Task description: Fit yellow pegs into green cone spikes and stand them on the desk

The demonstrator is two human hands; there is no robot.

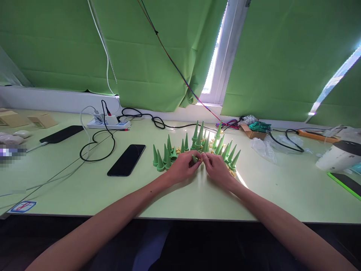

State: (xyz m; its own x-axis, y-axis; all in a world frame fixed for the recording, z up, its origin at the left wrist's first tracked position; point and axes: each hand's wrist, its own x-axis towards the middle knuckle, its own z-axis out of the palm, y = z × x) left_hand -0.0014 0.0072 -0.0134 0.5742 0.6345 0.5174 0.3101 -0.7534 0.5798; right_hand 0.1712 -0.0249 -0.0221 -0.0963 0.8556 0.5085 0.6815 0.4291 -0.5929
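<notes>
The left hand (184, 165) is clamped around 1 small pale-green pointed cone (195, 159), its gold-coloured end (200, 160) turned toward the right hand (217, 169). The right hand's thumb and finger are drawn together at that end; whether they grip anything, I cannot tell. The 2 hands meet at the fingertips, low over the pale-green smooth tabletop (169, 199).

From the hands, upright green tapered cones (160, 162) fan from 9 o'clock through 12 to 3, leaving little room that way. Small yellowish pieces (231, 173) lie among them, some just beside the right hand. At 6 o'clock, a band of tabletop runs to the straight front edge (197, 218), which both forearms cross. At 9 o'clock, beyond the cones, lies a black rectangular phone (126, 160); at 3, well apart, a white dark-lidded cup (338, 156) tilts.
</notes>
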